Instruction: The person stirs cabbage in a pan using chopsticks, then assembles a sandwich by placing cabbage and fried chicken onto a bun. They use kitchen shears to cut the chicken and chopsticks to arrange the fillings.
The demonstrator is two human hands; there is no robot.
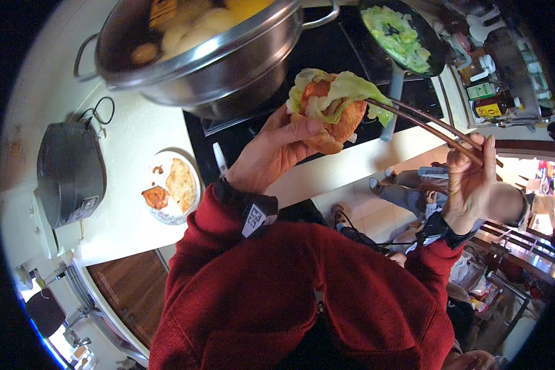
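In my left hand [277, 150] is a filled bread roll [330, 143], held up in front of the stove. Browned meat [354, 118] and pale green lettuce leaves [326, 104] show in its opening. My right hand [471, 171] grips a pair of brown chopsticks [437, 127]. Their tips meet a lettuce leaf [356, 85] that drapes over the top of the roll and hangs off its right side. A black frying pan [437, 62] with cooked lettuce [395, 39] inside lies beyond, its grey handle [394, 104] pointing towards me.
A large steel pot [222, 76] holding food stands on the black cooktop [323, 55]. Left of it, a plate [188, 217] carries a flatbread and a meat piece, near a dark appliance [71, 173]. Bottles [495, 106] crowd the right. Another person [411, 189] is behind, at lower right.
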